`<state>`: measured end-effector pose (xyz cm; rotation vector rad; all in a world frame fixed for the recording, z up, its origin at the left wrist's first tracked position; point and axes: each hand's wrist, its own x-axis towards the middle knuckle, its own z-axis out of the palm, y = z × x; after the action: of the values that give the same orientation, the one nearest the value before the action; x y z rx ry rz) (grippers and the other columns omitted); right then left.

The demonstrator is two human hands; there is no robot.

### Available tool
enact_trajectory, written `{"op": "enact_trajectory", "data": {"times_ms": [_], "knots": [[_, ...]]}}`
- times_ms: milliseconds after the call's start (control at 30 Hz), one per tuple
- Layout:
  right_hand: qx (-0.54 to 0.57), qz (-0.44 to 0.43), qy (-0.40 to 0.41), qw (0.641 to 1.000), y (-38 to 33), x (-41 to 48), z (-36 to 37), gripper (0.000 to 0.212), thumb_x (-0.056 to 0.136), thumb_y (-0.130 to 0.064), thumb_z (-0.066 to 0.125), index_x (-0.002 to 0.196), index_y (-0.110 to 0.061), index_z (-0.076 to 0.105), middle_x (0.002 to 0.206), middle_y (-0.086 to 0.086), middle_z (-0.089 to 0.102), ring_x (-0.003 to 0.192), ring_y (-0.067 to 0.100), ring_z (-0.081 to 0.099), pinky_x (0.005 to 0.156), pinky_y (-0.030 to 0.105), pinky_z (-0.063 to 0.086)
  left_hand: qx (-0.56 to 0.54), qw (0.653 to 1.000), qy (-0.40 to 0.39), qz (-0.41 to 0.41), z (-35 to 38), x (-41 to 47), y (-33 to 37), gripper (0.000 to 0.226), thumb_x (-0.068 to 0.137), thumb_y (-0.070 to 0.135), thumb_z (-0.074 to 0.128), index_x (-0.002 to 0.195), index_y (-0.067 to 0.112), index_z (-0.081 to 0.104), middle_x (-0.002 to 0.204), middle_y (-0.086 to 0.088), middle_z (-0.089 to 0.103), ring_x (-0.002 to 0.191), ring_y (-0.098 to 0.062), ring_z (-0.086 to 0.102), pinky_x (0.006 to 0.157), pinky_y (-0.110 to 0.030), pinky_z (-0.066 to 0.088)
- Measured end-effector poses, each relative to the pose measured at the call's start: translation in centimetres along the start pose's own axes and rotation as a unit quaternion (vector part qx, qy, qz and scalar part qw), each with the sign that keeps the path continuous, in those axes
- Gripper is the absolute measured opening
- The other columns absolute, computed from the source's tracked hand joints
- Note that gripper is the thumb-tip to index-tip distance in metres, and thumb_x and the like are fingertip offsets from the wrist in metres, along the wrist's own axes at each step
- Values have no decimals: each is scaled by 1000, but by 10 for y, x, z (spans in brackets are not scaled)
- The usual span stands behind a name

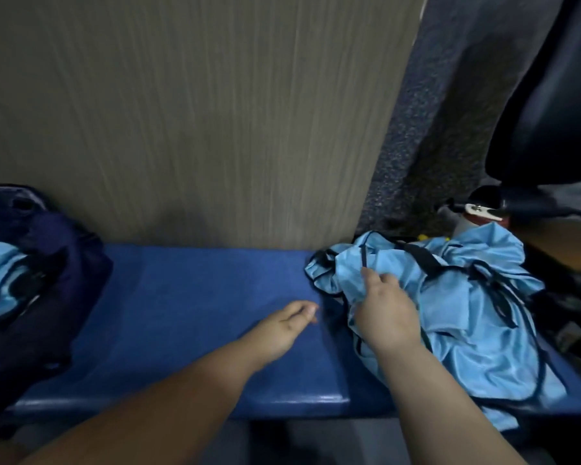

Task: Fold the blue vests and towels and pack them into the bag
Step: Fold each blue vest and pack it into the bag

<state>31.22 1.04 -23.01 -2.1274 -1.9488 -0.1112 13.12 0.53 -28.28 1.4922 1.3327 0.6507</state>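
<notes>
**Already some blue cloth in the bag, a heap of vests still on the bench**

At the far left sits a dark navy bag (47, 263), its mouth open toward the camera. Light blue fabric (0, 273) lies inside it, partly hidden by the bag's dark rim and straps; whether that cloth is folded cannot be told from this angle.

On the right end of the blue padded bench (195, 310) lies a loose pile of light blue vests (467, 307) with black trim and black straps running across them. The pile is crumpled, not flat, and its near edge spills over the front edge of the bench and hangs down. Behind the pile, a bottle (477, 216) with a white body and red band stands partly covered by the cloth.

The right hand (386, 313) rests on the left side of the pile, its fingers pinching a fold of vest fabric near a black strap. The left hand (289, 327) lies low over the bare bench just beside the pile, fingers curled loosely inward, grasping nothing and not touching the cloth.

Between bag and pile the bench top is bare, a wide flat stretch. A wood-grain panel (198, 112) rises straight up along the bench's back edge, closing that side. To the right of the panel is speckled grey carpet (433, 112), and a dark chair (557, 95) looms at upper right.
</notes>
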Motion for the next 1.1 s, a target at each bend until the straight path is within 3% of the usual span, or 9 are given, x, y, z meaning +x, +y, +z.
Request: {"op": "enact_trajectory", "data": {"times_ms": [133, 267, 400, 500, 567, 733, 867, 1000, 1100], "knots": [[205, -13, -47, 977, -17, -3, -1, 33, 93, -16, 52, 124, -20, 63, 116, 5, 69, 107, 22, 63, 89, 28, 46, -55, 998, 4, 10, -4, -6, 2, 39, 98, 55, 27, 122, 40, 54, 117, 17, 65, 113, -1, 55, 103, -28, 35], [492, -31, -106, 864, -49, -13, 7, 17, 92, -10, 57, 98, -21, 68, 89, -5, 69, 79, 9, 61, 77, 23, 47, -269, 962, 36, -23, -6, -12, 12, 68, 82, 65, 36, 124, 19, 62, 113, -8, 72, 102, -16, 69, 89, -31, 50], [645, -65, -205, 733, -74, -23, 12, 16, 91, -7, 58, 89, -22, 62, 78, -6, 63, 78, 13, 57, 80, 33, 49, -434, 900, 7, -40, -22, -28, 23, 57, 96, 54, 38, 110, 10, 72, 111, -17, 71, 97, -27, 71, 90, -41, 50], [681, -79, -264, 678, -84, -25, 10, 20, 94, -1, 55, 100, -19, 61, 88, -6, 67, 84, 11, 63, 83, 27, 50, -445, 895, 37, -10, -41, -35, 22, 37, 80, 33, 57, 92, 5, 76, 102, -21, 71, 84, -27, 71, 82, -39, 52], [657, -107, -272, 695, -86, -24, 7, 25, 93, -6, 59, 109, -25, 62, 103, -5, 69, 96, 15, 67, 89, 29, 53, -418, 903, 95, 12, -56, -36, 18, 27, 74, 23, 58, 85, 7, 78, 98, -22, 71, 79, -28, 70, 76, -37, 55], [512, -138, -73, 845, -75, -13, -7, 27, 89, -16, 65, 106, -37, 61, 104, -12, 65, 90, 9, 62, 85, 17, 47, -361, 901, 237, 40, -103, -43, 15, 25, 96, 10, 48, 93, 9, 72, 97, -20, 72, 88, -32, 69, 85, -41, 53], [331, -106, -11, 938, -45, 6, -5, 35, 86, -30, 69, 120, -32, 62, 117, -13, 60, 114, 8, 53, 103, 26, 40, -375, 881, 285, 50, -140, -47, 20, 26, 99, 7, 41, 88, 15, 63, 77, -4, 67, 57, -9, 66, 61, -26, 51], [268, -67, -91, 957, -33, 16, 1, 58, 78, -49, 74, 130, -35, 55, 131, -9, 53, 126, 15, 47, 108, 37, 37, -421, 843, 331, 55, -169, -43, 12, 19, 97, 26, 54, 100, 14, 68, 90, -5, 72, 81, -18, 68, 73, -32, 52], [269, -73, -159, 947, -38, 17, 12, 70, 73, -53, 78, 134, -35, 50, 136, -8, 43, 128, 12, 42, 107, 28, 36, -364, 884, 293, 13, -184, -36, -13, 55, 91, 39, 63, 139, 17, 46, 124, -8, 62, 98, -18, 67, 85, -35, 52]]}}
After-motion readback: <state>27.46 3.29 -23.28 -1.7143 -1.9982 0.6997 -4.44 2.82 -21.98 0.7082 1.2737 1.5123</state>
